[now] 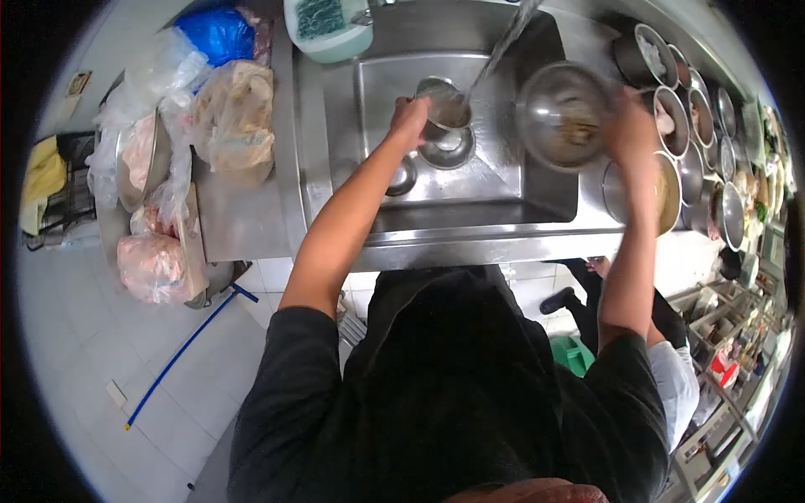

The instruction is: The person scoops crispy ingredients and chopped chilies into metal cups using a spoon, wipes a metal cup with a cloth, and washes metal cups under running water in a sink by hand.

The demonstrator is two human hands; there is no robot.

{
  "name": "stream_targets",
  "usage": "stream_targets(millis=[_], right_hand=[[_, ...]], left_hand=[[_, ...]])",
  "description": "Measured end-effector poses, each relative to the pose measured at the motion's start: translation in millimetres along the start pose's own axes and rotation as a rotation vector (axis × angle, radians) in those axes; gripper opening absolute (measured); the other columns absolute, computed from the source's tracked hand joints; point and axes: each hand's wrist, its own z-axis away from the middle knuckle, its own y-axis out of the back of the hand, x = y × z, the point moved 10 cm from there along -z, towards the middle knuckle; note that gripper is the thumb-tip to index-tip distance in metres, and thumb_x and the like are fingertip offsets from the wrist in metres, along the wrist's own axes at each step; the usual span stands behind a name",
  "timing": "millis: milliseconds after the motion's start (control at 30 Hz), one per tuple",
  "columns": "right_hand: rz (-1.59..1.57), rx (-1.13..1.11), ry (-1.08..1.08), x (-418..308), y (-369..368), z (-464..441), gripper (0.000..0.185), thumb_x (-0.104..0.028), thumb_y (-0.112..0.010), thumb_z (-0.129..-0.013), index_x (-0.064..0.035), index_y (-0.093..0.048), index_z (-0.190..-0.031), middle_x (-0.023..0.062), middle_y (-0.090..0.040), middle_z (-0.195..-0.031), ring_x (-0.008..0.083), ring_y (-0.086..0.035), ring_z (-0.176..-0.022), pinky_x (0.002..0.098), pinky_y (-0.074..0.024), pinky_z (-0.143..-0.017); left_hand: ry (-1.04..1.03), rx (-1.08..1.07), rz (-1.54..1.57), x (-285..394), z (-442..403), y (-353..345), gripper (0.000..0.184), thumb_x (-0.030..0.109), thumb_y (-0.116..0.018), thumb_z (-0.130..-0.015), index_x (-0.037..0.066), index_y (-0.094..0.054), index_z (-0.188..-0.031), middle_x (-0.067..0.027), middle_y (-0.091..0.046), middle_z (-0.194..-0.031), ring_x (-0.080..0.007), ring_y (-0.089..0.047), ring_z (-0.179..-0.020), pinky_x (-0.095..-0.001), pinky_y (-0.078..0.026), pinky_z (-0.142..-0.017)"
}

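My left hand (410, 121) is closed on the rim of a small metal bowl (446, 111), tilted over the sink basin beside the stream of water (503, 50). Under it, another small metal bowl (447, 149) sits on the sink floor. A round metal piece (401, 178) lies below my left wrist. At the right side of the sink, my right hand (631, 127), smeared by motion, grips the edge of a larger metal bowl (545, 126). Something brownish shows inside that bowl, too blurred to name.
A soapy container (335, 44) stands at the sink's back left corner. Plastic bags of pale meat (155, 267) lie on the left. Several metal pots (644, 59) crowd the right counter. A blue-handled tool (180, 356) lies on the floor. Another person (671, 381) is at the right.
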Motion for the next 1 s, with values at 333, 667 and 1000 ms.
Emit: stream_targets(millis=[333, 667, 1000], right_hand=[[-0.385, -0.514, 0.182, -152, -336, -15, 0.036, -0.020, -0.054, -0.074, -0.0004, -0.059, -0.103, 0.0264, -0.059, -0.104, 0.0384, -0.056, -0.102, 0.0422, -0.0450, -0.086], [-0.464, -0.612, 0.368, -230, -373, -35, 0.042, -0.028, -0.054, -0.073, -0.0040, -0.060, -0.106, 0.0221, -0.059, -0.108, 0.0374, -0.056, -0.102, 0.0421, -0.0448, -0.087], [-0.350, -0.867, 0.452, -213, -456, 10, 0.071, -0.056, -0.058, -0.071, 0.0005, -0.056, -0.116, 0.0225, -0.055, -0.118, 0.0371, -0.050, -0.113, 0.0436, -0.0372, -0.096]], left_hand=[[-0.129, 0.376, -0.473, -19, 50, 111, 0.064, 0.033, -0.056, -0.073, 0.001, -0.041, -0.126, -0.0246, -0.052, -0.119, -0.0394, -0.050, -0.111, -0.0420, -0.039, -0.094], [-0.187, 0.343, -0.380, -28, 100, 108, 0.070, 0.036, -0.057, -0.071, 0.000, -0.040, -0.129, -0.0269, -0.050, -0.121, -0.0382, -0.048, -0.114, -0.0408, -0.037, -0.096], [-0.102, 0.319, -0.169, -69, 115, 122, 0.072, 0.036, -0.055, -0.071, 0.000, -0.037, -0.130, -0.0285, -0.050, -0.120, -0.0403, -0.047, -0.114, -0.0416, -0.037, -0.095]])
